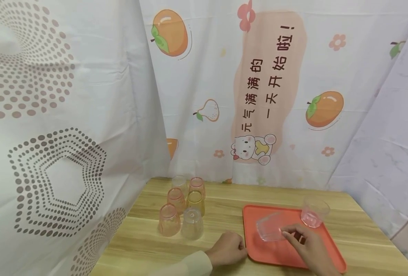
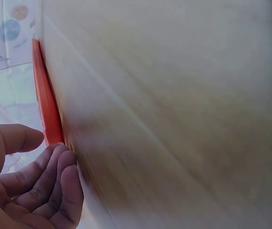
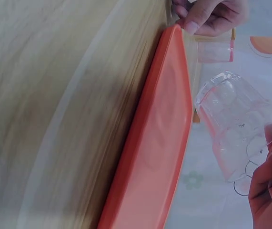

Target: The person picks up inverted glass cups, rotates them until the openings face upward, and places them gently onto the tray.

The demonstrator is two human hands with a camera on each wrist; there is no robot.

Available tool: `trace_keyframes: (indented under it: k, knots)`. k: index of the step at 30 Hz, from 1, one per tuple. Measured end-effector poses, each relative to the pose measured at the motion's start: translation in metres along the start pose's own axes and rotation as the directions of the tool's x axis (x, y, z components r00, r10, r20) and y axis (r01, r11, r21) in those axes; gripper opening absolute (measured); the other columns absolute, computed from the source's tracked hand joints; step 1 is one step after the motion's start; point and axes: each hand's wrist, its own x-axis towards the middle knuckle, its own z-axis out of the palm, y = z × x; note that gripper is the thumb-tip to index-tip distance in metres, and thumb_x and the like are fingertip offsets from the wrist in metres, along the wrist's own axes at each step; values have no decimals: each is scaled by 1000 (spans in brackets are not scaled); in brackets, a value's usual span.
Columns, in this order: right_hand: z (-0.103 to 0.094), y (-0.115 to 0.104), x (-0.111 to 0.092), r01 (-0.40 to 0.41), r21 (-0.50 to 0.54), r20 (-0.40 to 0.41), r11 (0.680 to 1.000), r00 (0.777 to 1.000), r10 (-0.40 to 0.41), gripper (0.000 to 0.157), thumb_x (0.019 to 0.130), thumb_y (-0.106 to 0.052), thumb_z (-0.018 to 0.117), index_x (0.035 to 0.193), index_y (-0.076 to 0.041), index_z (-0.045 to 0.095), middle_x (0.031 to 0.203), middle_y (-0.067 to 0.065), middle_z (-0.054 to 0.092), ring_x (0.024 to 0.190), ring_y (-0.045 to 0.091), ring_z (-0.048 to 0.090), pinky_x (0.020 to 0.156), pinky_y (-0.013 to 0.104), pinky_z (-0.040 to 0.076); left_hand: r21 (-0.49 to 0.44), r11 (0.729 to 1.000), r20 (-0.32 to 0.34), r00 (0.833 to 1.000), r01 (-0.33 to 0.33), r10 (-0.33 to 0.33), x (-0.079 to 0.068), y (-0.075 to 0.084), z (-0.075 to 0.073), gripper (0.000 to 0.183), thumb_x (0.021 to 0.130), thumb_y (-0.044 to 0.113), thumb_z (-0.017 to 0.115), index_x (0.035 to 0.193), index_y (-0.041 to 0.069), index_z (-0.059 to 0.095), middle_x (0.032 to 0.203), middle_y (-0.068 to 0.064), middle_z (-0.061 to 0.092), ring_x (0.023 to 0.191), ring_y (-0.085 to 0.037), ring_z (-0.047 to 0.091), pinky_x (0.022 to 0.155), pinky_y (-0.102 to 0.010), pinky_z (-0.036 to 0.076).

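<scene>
My right hand (image 1: 307,243) pinches the rim of a clear cup (image 1: 269,227) between thumb and fingers. This cup is tilted on its side above the red tray (image 1: 293,258); in the right wrist view the clear cup (image 3: 233,124) appears raised off the tray (image 3: 150,138). Another clear cup (image 1: 312,218) stands at the tray's far right corner, wider at its top. At the tray's near left edge, my left hand (image 1: 227,248) has curled fingers. The left wrist view shows the tray rim (image 2: 47,102) ending between thumb and fingertips of that hand (image 2: 35,186).
Left on the wooden table (image 1: 138,245) several cups stand upside down in two columns: pink cups (image 1: 169,221), a yellow cup (image 1: 195,202) and clear cups (image 1: 192,226). A printed curtain (image 1: 204,84) hangs behind the table, and a dotted curtain (image 1: 128,115) hangs at the left.
</scene>
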Motion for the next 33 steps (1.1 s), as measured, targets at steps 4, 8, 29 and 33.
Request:
trace_keyframes:
  k: [4,8,29,33]
  knots:
    - [-5,5,1,18,-25,10,1000,1000,-17,8,87,-21,70,90,-28,69,81,-7,67,59,6,50,54,24,43,3,1000,0,1000,-10,10,3,-1,6,38,83,24,67,51,21,48,43,16,35,38,3,31,38,-16,30]
    - [-9,9,2,18,-52,3,998,1000,-18,8,87,-20,69,89,-29,68,80,-8,66,58,4,49,54,23,43,-20,1000,8,1000,11,-10,5,0,10,43,83,23,66,47,20,42,40,16,28,34,3,24,34,-17,24]
    - [-31,33,7,210,-203,-89,956,969,-232,23,77,-6,77,88,-24,67,74,-15,56,57,0,43,49,15,32,-8,1000,9,1000,29,-29,8,3,10,50,84,23,65,44,19,35,37,14,21,32,2,16,31,-15,14]
    - [-35,39,9,222,-251,-93,942,963,-251,21,77,-5,77,88,-19,67,75,-15,56,56,-2,40,47,16,31,1,1000,10,1000,23,-23,8,3,9,50,84,24,65,44,20,36,37,15,22,31,2,16,31,-15,15]
